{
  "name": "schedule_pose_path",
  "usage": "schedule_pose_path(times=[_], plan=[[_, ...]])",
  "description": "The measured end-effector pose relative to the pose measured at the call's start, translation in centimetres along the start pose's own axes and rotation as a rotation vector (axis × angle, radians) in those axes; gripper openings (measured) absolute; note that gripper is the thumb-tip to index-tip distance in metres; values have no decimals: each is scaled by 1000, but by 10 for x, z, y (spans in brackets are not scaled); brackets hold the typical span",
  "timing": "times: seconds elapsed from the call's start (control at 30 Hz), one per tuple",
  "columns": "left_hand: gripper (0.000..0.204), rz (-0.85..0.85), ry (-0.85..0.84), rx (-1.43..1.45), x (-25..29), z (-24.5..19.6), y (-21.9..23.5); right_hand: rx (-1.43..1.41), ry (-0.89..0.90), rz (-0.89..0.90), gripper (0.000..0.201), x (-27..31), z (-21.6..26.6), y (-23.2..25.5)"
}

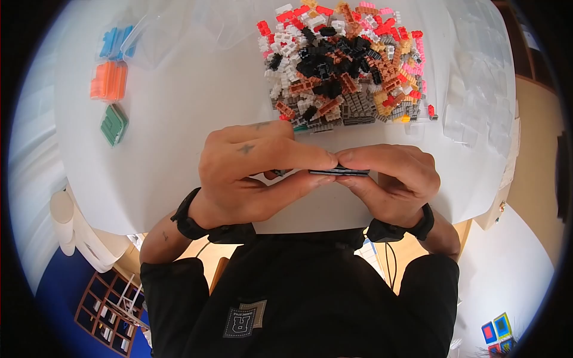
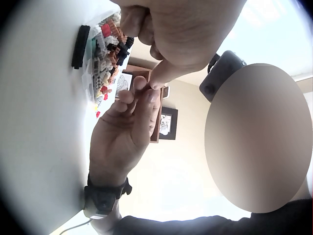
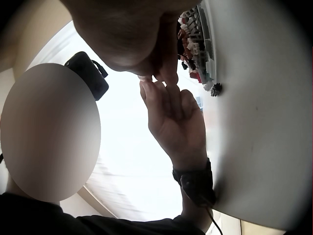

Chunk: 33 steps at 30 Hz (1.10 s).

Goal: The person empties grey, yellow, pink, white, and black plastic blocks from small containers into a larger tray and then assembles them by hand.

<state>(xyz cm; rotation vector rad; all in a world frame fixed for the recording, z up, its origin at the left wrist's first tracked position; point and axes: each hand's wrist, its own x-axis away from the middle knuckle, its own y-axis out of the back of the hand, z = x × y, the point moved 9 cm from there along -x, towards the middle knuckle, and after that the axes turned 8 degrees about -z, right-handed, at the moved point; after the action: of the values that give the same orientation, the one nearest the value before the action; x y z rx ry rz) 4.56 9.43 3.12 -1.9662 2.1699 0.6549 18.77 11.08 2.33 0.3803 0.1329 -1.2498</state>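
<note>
In the head view, both hands meet near the front of the table over a thin, dark, flat strip [image 1: 352,172]. My left hand [image 1: 242,170] pinches its left end between thumb and index finger. On the other side, my right hand [image 1: 397,173] pinches it the same way, with the thumbs below and the index fingertips above, close together. The fingers hide most of the strip, and in both wrist views it is out of sight behind them. A black bar [image 2: 80,47] lies on the table in the left wrist view. A dark studded piece [image 3: 216,89] shows in the right wrist view.
A big heap of small building bricks [image 1: 334,65] in several colours covers the back of the table. Blue pieces [image 1: 113,43], orange pieces [image 1: 108,81] and green pieces [image 1: 113,125] lie in stacks at the left. Clear plastic boxes [image 1: 471,107] stand at the right.
</note>
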Motion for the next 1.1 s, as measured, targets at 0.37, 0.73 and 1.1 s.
schedule_pose_path(times=[0.37,0.73,1.1], plan=[[27,7,6,17,0,0,0,-9,8,18,22,-1,1,-1],[26,17,15,16,-2,-1,0,-30,17,27,22,-2,2,-2],[24,-2,64,32,-1,2,0,-80,-24,-39,24,1,-1,2]])
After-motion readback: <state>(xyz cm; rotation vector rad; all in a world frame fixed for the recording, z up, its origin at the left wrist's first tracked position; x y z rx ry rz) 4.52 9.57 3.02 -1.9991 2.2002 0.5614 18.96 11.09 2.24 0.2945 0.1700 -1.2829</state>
